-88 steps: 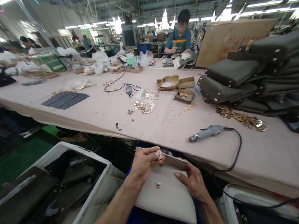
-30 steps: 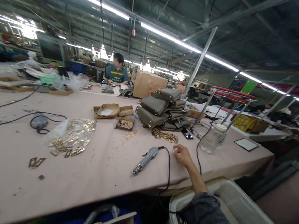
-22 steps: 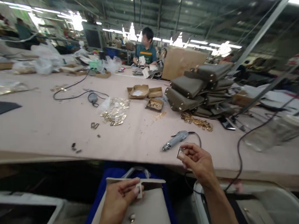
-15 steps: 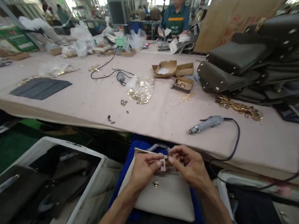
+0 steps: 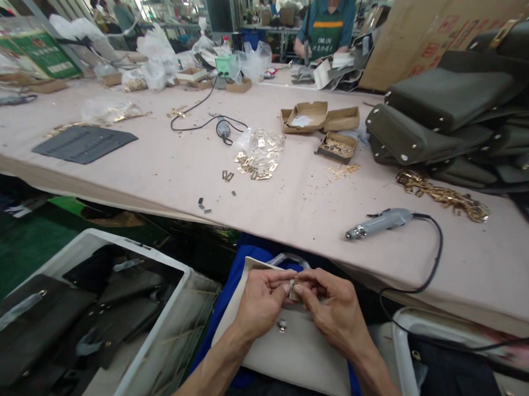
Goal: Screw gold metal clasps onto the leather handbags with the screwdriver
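Note:
A cream handbag (image 5: 291, 355) lies on my lap below the table edge, with a small metal stud (image 5: 282, 326) on its front. My left hand (image 5: 260, 299) pinches the bag's short cream strap tab at the top of the bag. My right hand (image 5: 332, 309) meets it there, fingers closed on a small gold buckle (image 5: 293, 288) pressed against the tab. Both hands touch each other over the bag's top edge.
An electric screwdriver (image 5: 377, 223) with a black cord lies on the pink table (image 5: 158, 179). Gold hardware (image 5: 258, 159), small cardboard boxes (image 5: 316, 117) and stacked olive bags (image 5: 453, 114) sit farther back. A white bin (image 5: 157, 335) of dark bags stands at my left. A person in a green apron (image 5: 329, 25) works at the far end.
My right hand picked a gold buckle off the table, came back to my lap and now presses it onto the strap tab that my left hand holds. The view dropped down to the bag.

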`<state>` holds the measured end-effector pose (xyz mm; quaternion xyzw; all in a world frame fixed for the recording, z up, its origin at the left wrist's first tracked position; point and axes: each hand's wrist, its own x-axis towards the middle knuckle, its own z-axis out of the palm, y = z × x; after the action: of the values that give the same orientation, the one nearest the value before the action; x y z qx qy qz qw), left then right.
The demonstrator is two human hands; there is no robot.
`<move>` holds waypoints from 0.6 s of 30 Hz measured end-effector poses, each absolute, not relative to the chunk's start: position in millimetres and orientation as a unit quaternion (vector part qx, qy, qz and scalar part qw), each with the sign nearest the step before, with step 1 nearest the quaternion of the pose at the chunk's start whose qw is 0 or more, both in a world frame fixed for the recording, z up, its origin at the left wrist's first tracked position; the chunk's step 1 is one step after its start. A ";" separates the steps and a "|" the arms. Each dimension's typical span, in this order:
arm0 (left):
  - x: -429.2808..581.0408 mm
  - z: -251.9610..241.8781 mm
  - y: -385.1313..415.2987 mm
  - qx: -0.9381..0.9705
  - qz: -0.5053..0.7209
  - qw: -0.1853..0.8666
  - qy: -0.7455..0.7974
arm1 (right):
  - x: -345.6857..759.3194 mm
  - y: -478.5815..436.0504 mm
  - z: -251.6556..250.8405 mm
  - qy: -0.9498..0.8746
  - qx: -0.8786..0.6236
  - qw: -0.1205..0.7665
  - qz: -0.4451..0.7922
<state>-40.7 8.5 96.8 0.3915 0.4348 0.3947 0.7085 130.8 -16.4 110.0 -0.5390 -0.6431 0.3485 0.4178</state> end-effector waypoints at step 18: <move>-43.2 93.1 2.6 0.435 0.411 0.675 0.431 | 121.9 -17.5 115.7 -0.666 -0.540 0.409 0.312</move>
<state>-43.2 2.6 93.1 0.4348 0.4311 0.4109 0.6755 121.9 -17.5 115.7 -0.5403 -0.6662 0.3116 0.4088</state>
